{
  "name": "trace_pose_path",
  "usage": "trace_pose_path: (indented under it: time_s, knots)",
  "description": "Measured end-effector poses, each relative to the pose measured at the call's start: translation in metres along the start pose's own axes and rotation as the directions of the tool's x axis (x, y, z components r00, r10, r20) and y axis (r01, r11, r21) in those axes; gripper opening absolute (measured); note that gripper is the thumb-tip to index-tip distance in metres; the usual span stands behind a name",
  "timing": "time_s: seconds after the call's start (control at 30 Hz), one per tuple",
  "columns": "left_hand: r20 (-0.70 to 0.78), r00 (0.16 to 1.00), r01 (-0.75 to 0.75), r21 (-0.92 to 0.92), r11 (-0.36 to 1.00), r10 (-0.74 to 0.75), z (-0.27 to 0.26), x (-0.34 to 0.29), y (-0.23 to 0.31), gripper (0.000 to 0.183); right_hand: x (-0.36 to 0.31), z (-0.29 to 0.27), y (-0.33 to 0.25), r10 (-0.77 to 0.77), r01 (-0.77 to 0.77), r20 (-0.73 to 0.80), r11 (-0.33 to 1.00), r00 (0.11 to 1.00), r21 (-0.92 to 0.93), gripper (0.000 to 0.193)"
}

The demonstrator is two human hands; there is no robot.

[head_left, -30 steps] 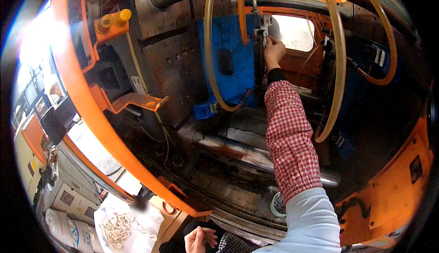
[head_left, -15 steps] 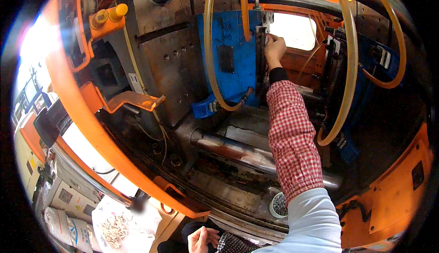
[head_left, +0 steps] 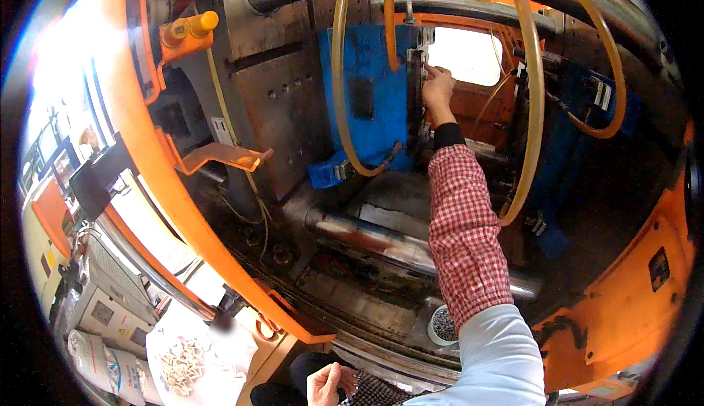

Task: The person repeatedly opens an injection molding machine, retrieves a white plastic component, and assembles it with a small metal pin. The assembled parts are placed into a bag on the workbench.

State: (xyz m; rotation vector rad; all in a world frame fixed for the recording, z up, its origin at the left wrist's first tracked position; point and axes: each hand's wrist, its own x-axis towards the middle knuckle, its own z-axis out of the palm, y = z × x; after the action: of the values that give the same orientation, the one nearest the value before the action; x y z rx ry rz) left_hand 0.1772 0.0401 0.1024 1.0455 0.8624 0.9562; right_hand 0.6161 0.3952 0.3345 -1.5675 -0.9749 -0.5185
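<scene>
My right arm, in a red checked sleeve, reaches far into an orange-framed machine. My right hand (head_left: pixel 438 89) touches the inner face of a blue mould block (head_left: pixel 367 105); its fingers are bent together, and whatever they pinch is too small to make out. Low in the picture, my left hand (head_left: pixel 324 385) stays near my lap with thumb and fingers drawn together, their contents hidden. A white cup (head_left: pixel 443 327) of small dark metal pieces stands on the machine's lower ledge, beside my right sleeve.
Yellowish hoses (head_left: pixel 529 105) loop down on both sides of my right arm. A thick steel bar (head_left: pixel 367 237) crosses below it. The other blue mould half (head_left: pixel 561 156) is to the right. At lower left, pale small parts (head_left: pixel 180 366) lie on a white sheet.
My right hand has shifted slightly down along the mould face, and its fingers have changed pose. My left hand stays near my lap, turned a little. The view has shifted slightly.
</scene>
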Motion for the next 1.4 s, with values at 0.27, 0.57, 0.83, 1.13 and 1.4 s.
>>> trace_pose_path:
  time_s: [0.27, 0.57, 0.83, 1.13, 1.4]
  knots:
    - [-0.006, 0.999, 0.047, -0.022, 0.999, -0.047, 0.002, -0.013, 0.012, 0.034, -0.018, 0.004, 0.035, 0.012, -0.013, 0.013, 0.998, 1.0, 0.063, 0.038]
    - [0.017, 0.999, 0.043, 0.0, 0.999, -0.043, -0.005, -0.016, 0.005, 0.033, -0.039, 0.005, 0.009, 0.161, -0.306, 0.318, 0.821, 0.934, 0.482, 0.049]
    - [0.009, 1.0, 0.015, 0.032, 0.999, -0.015, -0.001, -0.015, 0.005, 0.034, -0.045, 0.007, 0.056, 0.208, -0.246, 0.206, 0.952, 0.956, 0.183, 0.038]
    - [0.014, 1.0, 0.026, 0.017, 1.0, -0.026, 0.003, -0.016, 0.006, 0.033, -0.053, 0.012, 0.065, 0.133, -0.193, 0.244, 0.951, 0.961, 0.242, 0.043]
    - [-0.004, 0.998, 0.058, 0.019, 0.998, -0.058, 0.001, -0.021, 0.01, 0.032, -0.062, 0.03, 0.103, 0.349, -0.368, 0.323, 0.93, 0.88, -0.004, 0.022]
